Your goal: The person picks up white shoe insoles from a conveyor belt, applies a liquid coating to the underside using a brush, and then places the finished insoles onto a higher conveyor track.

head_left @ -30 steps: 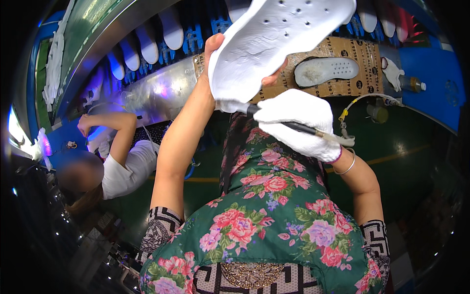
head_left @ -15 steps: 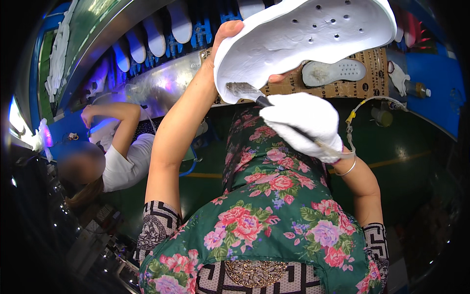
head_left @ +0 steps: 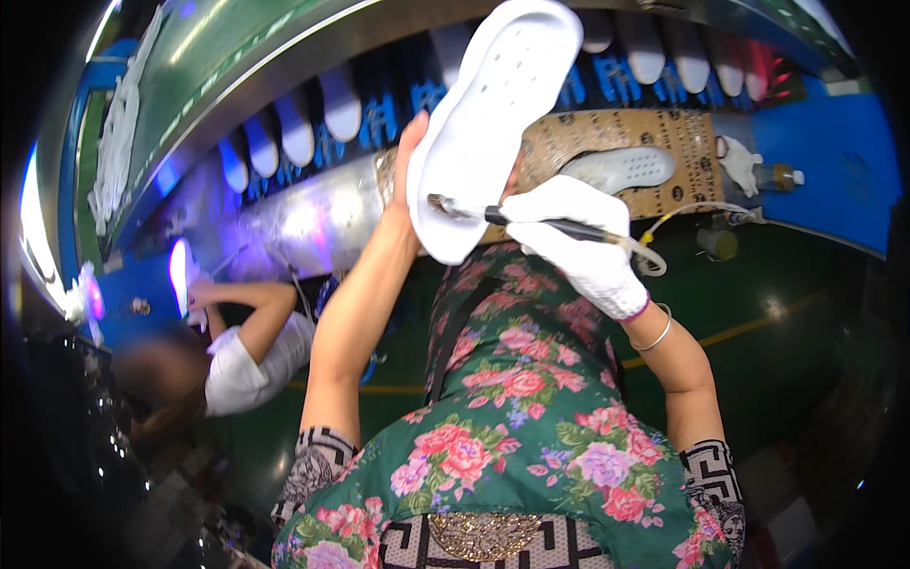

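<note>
My bare left hand (head_left: 411, 156) grips a white shoe sole (head_left: 479, 123) by its edge, holding it tilted with its hollowed side facing me. Small holes dot the sole's far end. Fingers of that hand show at the opposite edge too. A white knitted glove covers my right hand (head_left: 588, 248), which is closed around a brush (head_left: 495, 215) with a black handle. Its bristles touch the inside of the sole's near, rounded end. A thin clear tube (head_left: 652, 261) curves out from the handle's back end.
On brown cardboard (head_left: 697, 156) ahead lies a grey-white perforated sole (head_left: 640, 168). White gloves (head_left: 737, 163) and a clear bottle (head_left: 779, 177) sit to its right. Sole-shaped pieces (head_left: 341, 104) stand in blue racks behind. At left a co-worker (head_left: 261, 365) holds a brightly lit piece (head_left: 180, 275).
The shoe sole has come down and turned steeper, farther from my eyes. My right hand with the brush stays at its near end. The co-worker's hands have moved with a lit piece.
</note>
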Available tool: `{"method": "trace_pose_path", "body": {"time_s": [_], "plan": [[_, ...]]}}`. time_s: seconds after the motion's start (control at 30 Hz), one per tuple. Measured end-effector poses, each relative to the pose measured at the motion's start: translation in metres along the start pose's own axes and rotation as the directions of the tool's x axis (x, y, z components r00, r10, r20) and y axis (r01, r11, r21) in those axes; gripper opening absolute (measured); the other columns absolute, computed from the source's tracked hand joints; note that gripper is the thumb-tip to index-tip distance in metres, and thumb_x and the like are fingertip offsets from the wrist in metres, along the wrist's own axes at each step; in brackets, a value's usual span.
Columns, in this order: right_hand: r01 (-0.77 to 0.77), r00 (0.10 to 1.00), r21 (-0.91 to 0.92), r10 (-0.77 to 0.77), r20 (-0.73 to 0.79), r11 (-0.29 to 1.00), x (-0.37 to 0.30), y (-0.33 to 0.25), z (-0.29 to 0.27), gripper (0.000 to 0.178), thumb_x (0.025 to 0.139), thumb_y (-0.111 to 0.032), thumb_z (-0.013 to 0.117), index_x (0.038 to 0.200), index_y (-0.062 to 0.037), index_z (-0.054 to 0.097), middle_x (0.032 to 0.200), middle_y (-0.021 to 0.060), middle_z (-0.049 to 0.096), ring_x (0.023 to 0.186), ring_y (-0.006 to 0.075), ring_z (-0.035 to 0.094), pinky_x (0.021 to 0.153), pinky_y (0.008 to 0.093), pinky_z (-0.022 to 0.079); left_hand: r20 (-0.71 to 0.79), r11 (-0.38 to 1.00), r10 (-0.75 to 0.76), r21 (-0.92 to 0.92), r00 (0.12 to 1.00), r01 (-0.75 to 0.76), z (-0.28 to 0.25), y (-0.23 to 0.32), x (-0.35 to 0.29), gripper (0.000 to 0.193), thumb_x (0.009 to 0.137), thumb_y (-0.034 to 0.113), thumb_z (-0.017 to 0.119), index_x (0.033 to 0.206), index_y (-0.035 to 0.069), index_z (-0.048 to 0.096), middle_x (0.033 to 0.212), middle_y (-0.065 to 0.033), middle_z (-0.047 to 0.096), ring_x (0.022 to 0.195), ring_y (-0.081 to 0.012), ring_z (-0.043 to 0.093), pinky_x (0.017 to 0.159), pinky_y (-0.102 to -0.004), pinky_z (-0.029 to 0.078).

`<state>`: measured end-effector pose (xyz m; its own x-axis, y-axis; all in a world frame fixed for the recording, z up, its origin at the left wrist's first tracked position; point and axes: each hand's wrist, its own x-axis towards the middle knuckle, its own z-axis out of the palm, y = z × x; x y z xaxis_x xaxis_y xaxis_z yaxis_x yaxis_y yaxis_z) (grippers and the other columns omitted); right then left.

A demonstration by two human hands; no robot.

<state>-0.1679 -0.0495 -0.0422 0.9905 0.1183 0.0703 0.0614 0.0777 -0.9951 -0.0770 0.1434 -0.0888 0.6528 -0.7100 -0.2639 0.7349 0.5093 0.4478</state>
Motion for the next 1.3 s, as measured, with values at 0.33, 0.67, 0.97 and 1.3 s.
{"method": "trace_pose_path", "body": {"time_s": [0.33,0.67,0.97,1.3], "plan": [[0.54,0.817,-0.449,-0.572,0.076,0.712,0.037,-0.014,-0.029,0.019,0.078,-0.002,0.071,0.097,-0.0048,0.072,0.086,0.0116,0.069,0.079,0.0271,0.068,0.071,0.0335,0.054,-0.244,0.99,0.096,-0.08,0.965,-0.118,0.016,-0.043,-0.029,0.095,0.08,0.077,0.048,0.141,0.005,0.041,0.119,-0.0257,0.055,0.099,-0.0385,0.059,0.084,-0.0531,0.052],[0.085,0.909,0.36,0.075,-0.409,0.929,-0.032,0.002,-0.073,0.016,0.082,0.0,0.068,0.096,0.0082,0.069,0.073,0.0072,0.064,0.056,0.0098,0.056,0.048,0.02,0.041,0.66,0.98,0.178,-0.048,0.729,-0.196,0.068,0.055,0.039,0.106,0.07,0.049,0.079,0.151,0.008,0.023,0.129,-0.0305,0.045,0.107,-0.0502,0.057,0.079,-0.0629,0.057],[-0.139,0.859,0.407,0.314,-0.405,0.903,-0.035,0.061,-0.054,0.016,0.083,-0.001,0.072,0.099,0.0026,0.072,0.075,0.0054,0.069,0.06,0.009,0.062,0.052,0.0192,0.045,0.123,0.93,0.129,-0.36,0.984,-0.077,0.145,0.071,0.15,0.082,0.099,0.063,0.029,0.154,0.007,0.006,0.148,-0.036,0.025,0.137,-0.0497,0.032,0.113,-0.0566,0.033],[-0.179,0.882,0.584,0.392,-0.261,0.792,-0.015,0.088,-0.036,0.023,0.086,-0.002,0.068,0.106,0.008,0.063,0.084,0.0115,0.066,0.061,0.0116,0.057,0.051,0.0201,0.042,0.004,0.564,0.769,0.468,0.64,-0.68,0.04,0.132,-0.022,0.031,0.098,0.018,0.05,0.119,-0.003,0.059,0.09,-0.0138,0.066,0.083,-0.0229,0.066,0.074,-0.0308,0.052]]}}
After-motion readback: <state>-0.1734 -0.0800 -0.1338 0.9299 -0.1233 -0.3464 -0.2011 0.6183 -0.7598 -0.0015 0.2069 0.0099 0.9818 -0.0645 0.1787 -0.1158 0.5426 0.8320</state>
